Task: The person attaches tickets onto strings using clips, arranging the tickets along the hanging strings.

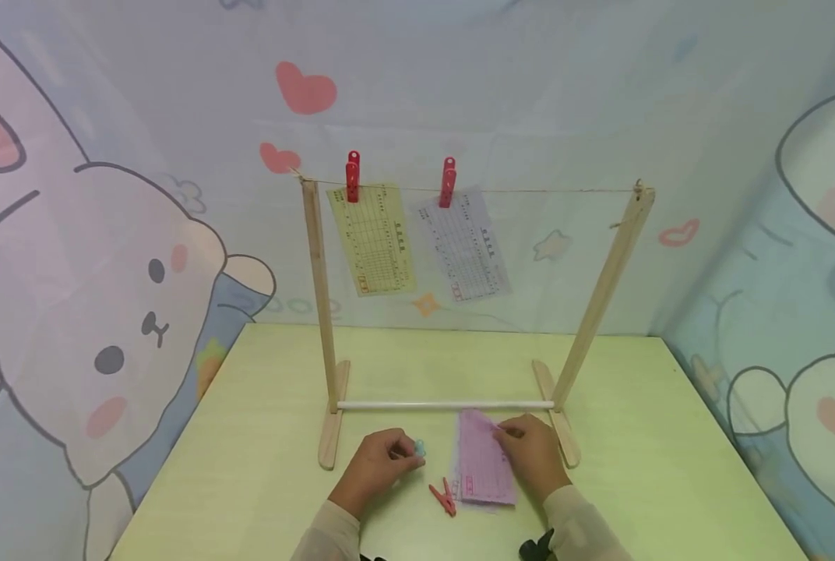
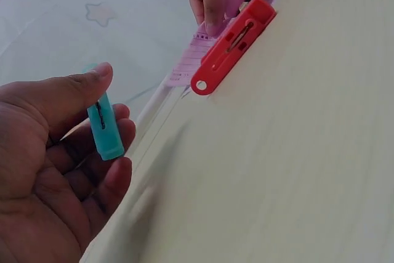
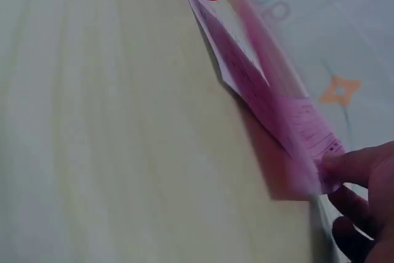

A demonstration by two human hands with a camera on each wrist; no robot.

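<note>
Between thumb and fingers, my left hand point(image 1: 382, 461) pinches a small turquoise clothespin point(image 2: 104, 126). My right hand point(image 1: 531, 452) holds a pink printed slip point(image 1: 484, 460) by its upper right edge, and in the right wrist view the sheet lifts and bends off the table. Under the pink slip, edges of other paper peek out. A red clothespin point(image 1: 443, 497) lies on the table between the hands, just left of the slip's lower end.
A wooden frame with upright posts point(image 1: 322, 304) carries a string point(image 1: 551, 191). From it hang a yellow slip point(image 1: 378, 241) and a white slip point(image 1: 468, 249), each under a red clothespin. A white rod point(image 1: 445, 405) joins the frame's feet behind my hands.
</note>
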